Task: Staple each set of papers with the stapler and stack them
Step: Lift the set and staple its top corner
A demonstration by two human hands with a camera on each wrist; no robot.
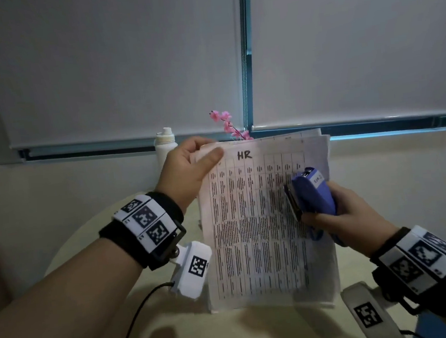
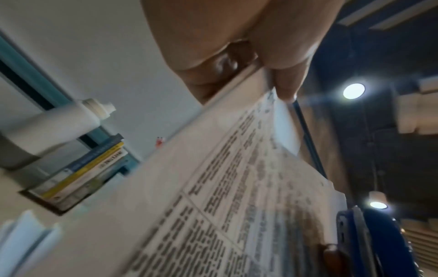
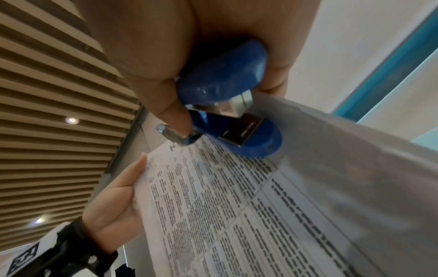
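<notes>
A set of printed table sheets [image 1: 259, 227] marked "HR" at the top hangs upright above the table. My left hand [image 1: 189, 169] pinches its top left corner, thumb on the front. The same papers [image 2: 213, 196] fill the left wrist view, with my left fingers [image 2: 284, 75] on their edge. My right hand [image 1: 339, 212] grips a blue stapler [image 1: 313, 193] in front of the sheets' right side, nose pointing up. In the right wrist view the stapler [image 3: 227, 105] has its mouth a little apart, close over the papers [image 3: 237, 206].
A round pale table [image 1: 231, 335] lies below the papers. At the back stand a white bottle [image 1: 164, 144] and a pink flower sprig [image 1: 227, 124]. Books [image 2: 90, 168] stand by the wall. A black cable [image 1: 137, 316] runs from my left wrist.
</notes>
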